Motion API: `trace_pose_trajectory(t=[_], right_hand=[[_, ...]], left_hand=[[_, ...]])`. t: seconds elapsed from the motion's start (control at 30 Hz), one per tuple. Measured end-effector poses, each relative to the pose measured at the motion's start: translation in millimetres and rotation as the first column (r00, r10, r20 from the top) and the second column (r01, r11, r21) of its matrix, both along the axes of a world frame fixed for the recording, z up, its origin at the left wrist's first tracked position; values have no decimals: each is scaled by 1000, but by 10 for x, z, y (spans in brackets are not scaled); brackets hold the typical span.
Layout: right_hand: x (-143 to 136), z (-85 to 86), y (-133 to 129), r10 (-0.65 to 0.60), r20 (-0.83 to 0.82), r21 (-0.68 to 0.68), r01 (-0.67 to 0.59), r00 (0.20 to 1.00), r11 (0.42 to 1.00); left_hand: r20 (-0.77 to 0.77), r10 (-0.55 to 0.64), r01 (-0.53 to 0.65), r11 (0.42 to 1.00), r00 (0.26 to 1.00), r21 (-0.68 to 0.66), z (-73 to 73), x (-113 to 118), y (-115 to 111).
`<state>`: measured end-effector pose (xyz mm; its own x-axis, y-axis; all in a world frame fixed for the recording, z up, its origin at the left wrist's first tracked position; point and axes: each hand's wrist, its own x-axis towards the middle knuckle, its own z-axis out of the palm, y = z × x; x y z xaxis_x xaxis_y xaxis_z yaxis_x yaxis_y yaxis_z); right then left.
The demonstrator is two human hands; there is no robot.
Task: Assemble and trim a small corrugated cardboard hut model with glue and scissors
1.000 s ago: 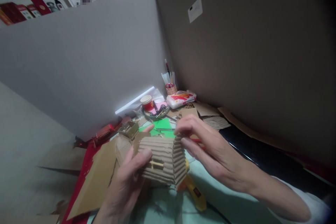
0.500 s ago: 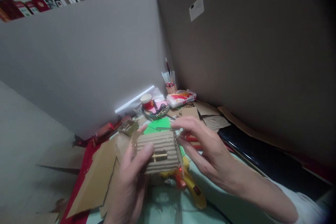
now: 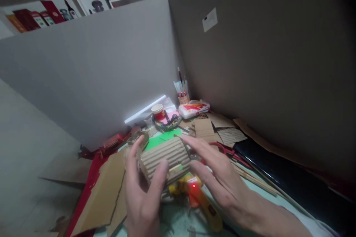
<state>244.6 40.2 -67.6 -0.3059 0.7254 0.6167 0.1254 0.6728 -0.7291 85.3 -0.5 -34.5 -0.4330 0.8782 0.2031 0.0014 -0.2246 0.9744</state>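
Observation:
A small box-like piece of corrugated cardboard [image 3: 167, 155], with a window-like slot in its ribbed face, is held up and tilted in the middle. My left hand [image 3: 147, 189] grips its left side, thumb across the front and fingers behind. At the right end, my right hand [image 3: 222, 176] has its index finger on the top corner and its thumb against the side. Just below and behind lies a yellow glue gun [image 3: 205, 203] with a red light lit, partly covered by the cardboard. Green paper [image 3: 161, 139] lies behind the piece.
Flat cardboard sheets [image 3: 102, 189] lie at left, more cardboard scraps [image 3: 204, 129] at back right. Thin wooden sticks [image 3: 258, 181], red-handled scissors [image 3: 222, 148] and a long black glossy object [image 3: 267, 166] are at right. Behind stand a paper cup [image 3: 158, 112] and a pen holder [image 3: 183, 98].
The cardboard piece has turned and tilted, so its left end now shows. My right fingers have come onto its right end. The view has shifted slightly.

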Motion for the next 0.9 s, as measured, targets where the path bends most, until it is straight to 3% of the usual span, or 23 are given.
trace_pose_trajectory(t=[0.1, 0.23, 0.43, 0.67, 0.9], right_hand=[[-54, -56, -51, 30, 61, -72, -25, 998, 997], [-69, -29, -100, 37, 23, -107, -34, 999, 994], [-25, 62, -113, 55, -25, -104, -57, 998, 993], [-21, -65, 28, 154, 104, -174, -135, 983, 975], [-55, -142, 116, 242, 131, -118, -227, 961, 967]], left_hand=[[-174, 137, -128, 990, 975, 59, -28, 17, -2], [-197, 172, -152, 982, 965, 114, -40, 54, -22], [-164, 139, -126, 988, 977, 89, -30, 93, -37], [-174, 90, -86, 996, 981, 31, -32, 69, 22], [-275, 58, -65, 998, 960, -17, -48, 23, 70]])
